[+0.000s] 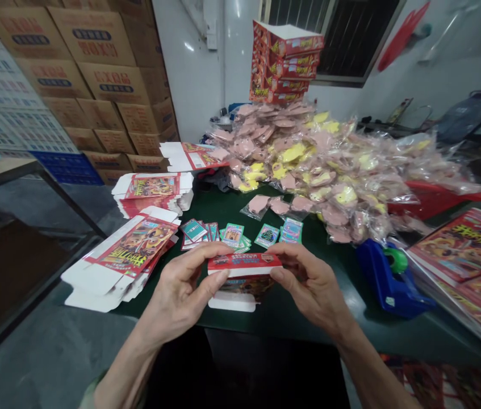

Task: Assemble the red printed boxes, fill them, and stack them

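Observation:
A small red printed carton (244, 262) is held between my two hands over the front of the green table. My left hand (184, 287) pinches its left end, thumb on the near edge and fingers on top. At the other end, my right hand (310, 284) grips it the same way. A white flap (231, 302) sticks out from the carton's lower side toward me. Just beyond lie small piles of picture cards (234, 234), with more cards (267, 234) to the right. Whatever is inside the carton is hidden.
Flattened cartons (138, 244) are stacked at left, with another stack (150, 186) behind. A heap of bagged pink and yellow pieces (291, 153) fills the back. Folded red boxes (285, 62) tower behind it. A blue tape dispenser (387, 284) and printed red boxes (465, 250) stand at right.

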Demonstrator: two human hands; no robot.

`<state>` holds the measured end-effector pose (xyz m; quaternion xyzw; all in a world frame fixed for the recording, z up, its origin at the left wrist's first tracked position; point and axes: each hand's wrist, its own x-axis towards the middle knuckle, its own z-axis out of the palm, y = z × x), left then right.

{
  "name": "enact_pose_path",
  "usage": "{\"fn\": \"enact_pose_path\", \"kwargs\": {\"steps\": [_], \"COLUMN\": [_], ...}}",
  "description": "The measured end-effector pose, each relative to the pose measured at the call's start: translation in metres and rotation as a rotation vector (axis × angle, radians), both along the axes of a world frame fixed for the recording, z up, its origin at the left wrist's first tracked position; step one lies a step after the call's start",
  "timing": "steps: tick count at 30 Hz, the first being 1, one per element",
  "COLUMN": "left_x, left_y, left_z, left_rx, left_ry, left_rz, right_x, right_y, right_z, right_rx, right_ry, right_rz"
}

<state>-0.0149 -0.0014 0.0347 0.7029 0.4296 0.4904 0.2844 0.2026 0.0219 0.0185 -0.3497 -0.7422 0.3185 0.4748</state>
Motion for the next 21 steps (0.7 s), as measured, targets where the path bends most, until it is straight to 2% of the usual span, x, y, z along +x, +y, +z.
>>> {"fn": "enact_pose_path", "kwargs": {"steps": [5,12,17,21], "left_x": [-0.003,-0.005,-0.003,0.003], "left_y": [0.007,0.003,-0.002,0.003], "left_z": [-0.002,-0.008,-0.027,-0.047], "left_rx": [0.135,0.305,0.404,0.506], "left_ry": [0.023,0.211,0.23,0.145], "left_rz": [-0.012,-0.032,-0.035,0.09], "right_x": [-0.003,-0.004,-0.009,-0.016], "right_y": [-0.001,-0.005,-0.005,-0.005], "right_z": [0.003,-0.013,-0.03,-0.041], "right_rx": [0.168,0.235,0.375,0.454], "right_ry": [-0.055,-0.006,-0.023,-0.037], "right_rz": [-0.071,-0.094,-0.16,-0.169]}}
